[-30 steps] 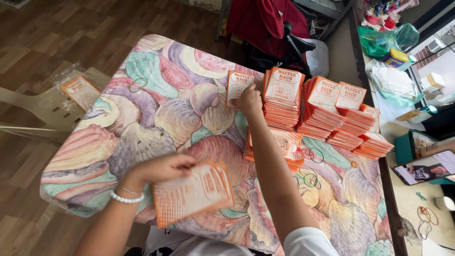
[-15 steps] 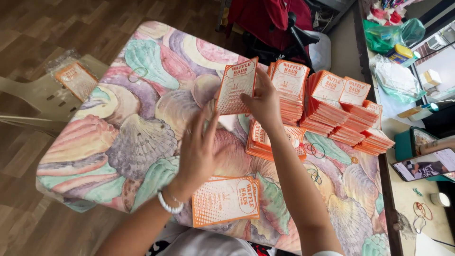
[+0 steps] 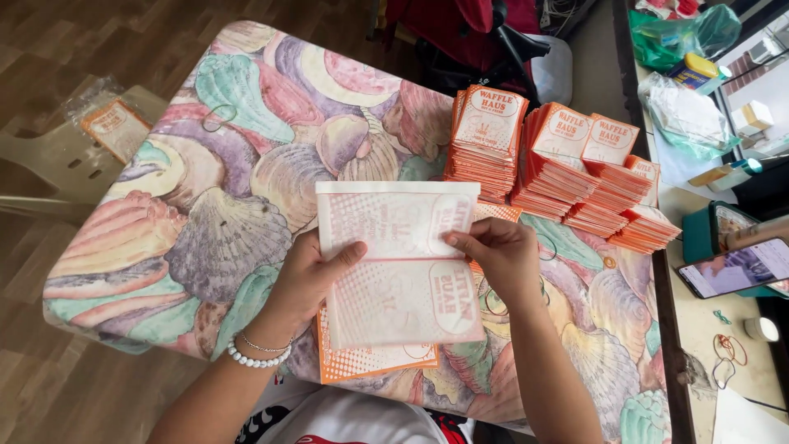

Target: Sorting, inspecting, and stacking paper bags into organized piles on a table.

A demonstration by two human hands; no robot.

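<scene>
Both hands hold one opened white-and-orange paper bag (image 3: 399, 263) flat over the shell-print tablecloth (image 3: 214, 222). Left hand (image 3: 308, 275) grips its left edge, thumb on top; right hand (image 3: 497, 255) pinches its right edge, fingers curled. Another orange-printed bag (image 3: 362, 362) lies just under it, below the left hand. Stacks of folded orange bags (image 3: 559, 168) sit beyond the right hand. A phone (image 3: 731, 267) lies well to its right.
</scene>
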